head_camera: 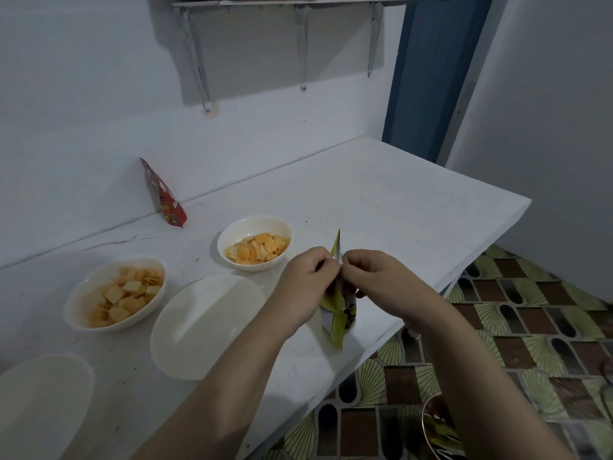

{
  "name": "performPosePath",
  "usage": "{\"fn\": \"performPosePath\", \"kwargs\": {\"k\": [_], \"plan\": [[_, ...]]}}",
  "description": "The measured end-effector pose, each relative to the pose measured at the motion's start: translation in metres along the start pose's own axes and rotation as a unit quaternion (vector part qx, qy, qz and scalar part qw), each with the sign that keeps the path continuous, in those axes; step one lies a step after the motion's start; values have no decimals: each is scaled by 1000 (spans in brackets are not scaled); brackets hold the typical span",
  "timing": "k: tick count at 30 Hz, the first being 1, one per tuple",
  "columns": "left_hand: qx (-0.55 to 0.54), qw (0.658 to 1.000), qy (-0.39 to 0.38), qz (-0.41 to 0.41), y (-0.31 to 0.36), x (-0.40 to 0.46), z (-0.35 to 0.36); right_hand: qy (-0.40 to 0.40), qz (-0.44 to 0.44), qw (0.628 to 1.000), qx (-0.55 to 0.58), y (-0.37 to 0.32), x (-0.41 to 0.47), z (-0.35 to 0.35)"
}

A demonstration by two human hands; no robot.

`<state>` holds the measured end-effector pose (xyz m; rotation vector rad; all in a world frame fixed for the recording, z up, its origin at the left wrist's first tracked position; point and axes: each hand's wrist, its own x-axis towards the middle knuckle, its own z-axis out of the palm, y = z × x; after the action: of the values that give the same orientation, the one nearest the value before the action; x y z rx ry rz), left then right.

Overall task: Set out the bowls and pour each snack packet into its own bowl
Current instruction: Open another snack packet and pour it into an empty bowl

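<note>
Pinching the top edge of a green snack packet [336,313] from either side, the left hand [306,280] and right hand [374,277] held it upright over the white table [398,200], knuckles nearly touching; its printing was too blurred to read. Just left of the hands sat an empty bowl [205,327], with two bowls of orange crackers [114,293] [255,242] beyond and another empty bowl [39,403] nearer. A red packet [164,194] leaned against the wall far left, its lettering unreadable.
</note>
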<state>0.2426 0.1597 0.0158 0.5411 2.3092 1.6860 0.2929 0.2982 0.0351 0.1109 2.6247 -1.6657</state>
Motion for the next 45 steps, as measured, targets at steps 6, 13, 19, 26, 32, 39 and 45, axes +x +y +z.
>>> {"fn": "performPosePath", "kwargs": {"k": [6, 13, 19, 26, 32, 39, 45], "plan": [[-34, 999, 12, 4, -5, 2, -1, 68, -16, 997, 39, -2, 0, 12], [-91, 995, 43, -1, -11, -3, -6, 89, -34, 993, -72, 1, 3, 9], [-3, 999, 7, 32, -9, -3, -16, 88, -13, 983, -161, -6, 2, 14], [30, 995, 79, 51, -2, -4, -18, 194, -20, 954, -228, -18, 2, 10], [-25, 994, 91, 47, -2, -9, -13, 267, -35, 938, -216, -15, -2, 11], [-168, 967, 70, -180, -20, 15, -1, 292, -94, 939, -159, -34, -18, 4], [-308, 909, 3, -279, -28, 26, -8, 271, -116, 946, -134, -45, -33, 0]]}}
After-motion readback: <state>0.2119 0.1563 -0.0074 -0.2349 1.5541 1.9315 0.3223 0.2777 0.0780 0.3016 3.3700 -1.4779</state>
